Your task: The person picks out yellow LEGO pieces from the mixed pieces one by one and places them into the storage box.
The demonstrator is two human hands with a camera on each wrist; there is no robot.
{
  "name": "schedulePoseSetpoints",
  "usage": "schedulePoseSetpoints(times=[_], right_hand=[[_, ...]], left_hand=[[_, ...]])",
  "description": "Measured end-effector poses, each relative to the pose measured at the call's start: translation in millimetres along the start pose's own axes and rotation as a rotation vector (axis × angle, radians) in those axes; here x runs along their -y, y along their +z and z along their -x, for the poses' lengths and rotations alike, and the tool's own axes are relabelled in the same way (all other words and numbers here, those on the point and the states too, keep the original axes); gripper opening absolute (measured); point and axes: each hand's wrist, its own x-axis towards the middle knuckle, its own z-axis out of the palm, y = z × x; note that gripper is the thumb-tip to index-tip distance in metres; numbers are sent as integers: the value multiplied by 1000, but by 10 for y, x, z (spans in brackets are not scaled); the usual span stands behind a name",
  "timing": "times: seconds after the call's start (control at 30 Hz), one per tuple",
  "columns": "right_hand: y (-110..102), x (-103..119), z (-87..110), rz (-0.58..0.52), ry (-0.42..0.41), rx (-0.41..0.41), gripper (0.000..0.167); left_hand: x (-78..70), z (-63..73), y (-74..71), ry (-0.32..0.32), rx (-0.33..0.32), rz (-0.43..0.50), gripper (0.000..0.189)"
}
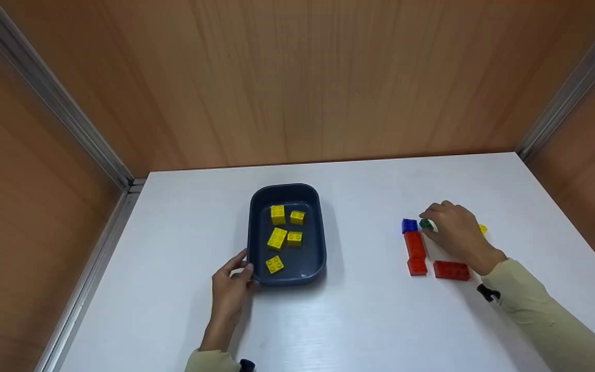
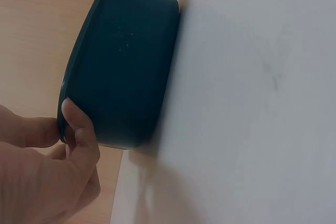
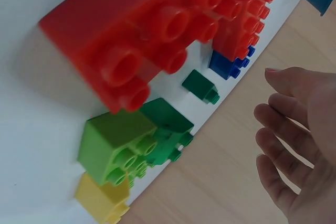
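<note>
My left hand [image 1: 229, 294] grips the near left corner of a dark blue tray [image 1: 305, 267], thumb and fingers at its rim. Several yellow toy building bricks [image 1: 277, 238] lie inside the tray. Over at the right, my right hand [image 1: 455, 232] hovers above a group of bricks with its fingers loosely curved and nothing between them. Nearest its fingertips is a small dark green brick [image 1: 425, 224]. The right wrist view shows a light green brick [image 3: 115, 145] and a larger dark green brick [image 3: 168, 127], both hidden under the hand in the head view.
A blue brick [image 1: 409, 226] and red bricks [image 1: 415, 245] form a column left of the right hand. Another red brick [image 1: 451, 270] lies closer to me. A yellow brick [image 1: 482, 228] peeks out beyond the hand. Wooden panels [image 1: 297, 77] border the white table [image 1: 359, 320].
</note>
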Motion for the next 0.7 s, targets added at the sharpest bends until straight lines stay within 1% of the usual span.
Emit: schedulePoseSetpoints(times=[0.33, 0.53, 0.7], right_hand=[[-4, -196, 160, -5, 28, -42, 37], [-66, -299, 237, 0, 89, 2, 41], [-92, -370, 299, 10, 118, 11, 43]], left_hand=[[6, -2, 2, -4, -2, -4, 46], [2, 0, 4, -4, 1, 6, 46], [-4, 7, 1, 2, -1, -4, 46]])
